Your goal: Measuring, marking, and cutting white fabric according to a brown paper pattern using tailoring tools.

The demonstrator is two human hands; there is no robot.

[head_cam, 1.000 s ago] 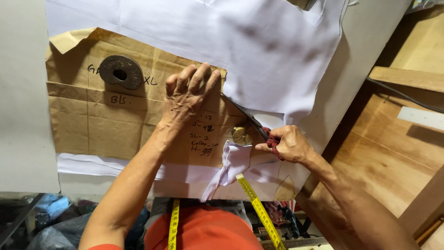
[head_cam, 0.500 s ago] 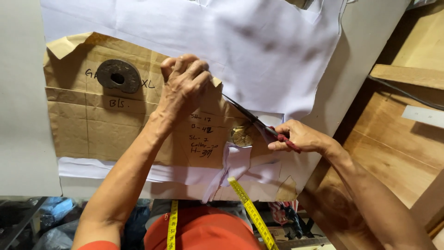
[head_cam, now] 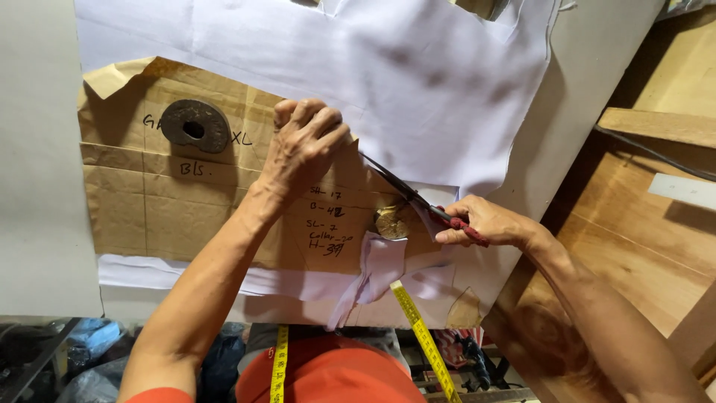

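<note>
My left hand (head_cam: 302, 145) presses flat on a brown paper pattern (head_cam: 142, 209) that lies over white fabric (head_cam: 418, 82) on a pale table (head_cam: 37, 186). My right hand (head_cam: 485, 222) grips red-handled scissors (head_cam: 406, 192), whose dark blades point up and left along the pattern's right edge into the white fabric, close to my left fingertips. A round dark metal weight (head_cam: 194, 125) with a centre hole sits on the pattern's upper left. A small brass-coloured round weight (head_cam: 391, 222) rests near the scissors.
A yellow measuring tape (head_cam: 421, 336) hangs round my neck over an orange shirt (head_cam: 328, 373). Loose white fabric scraps (head_cam: 377, 269) hang off the table's near edge. Wooden boards and floor (head_cam: 641, 224) lie to the right, with a dark cable (head_cam: 656, 153) across them.
The scissors and my right hand have moved further along the pattern's edge into the white fabric. My left hand stays pressed on the pattern, shifted slightly.
</note>
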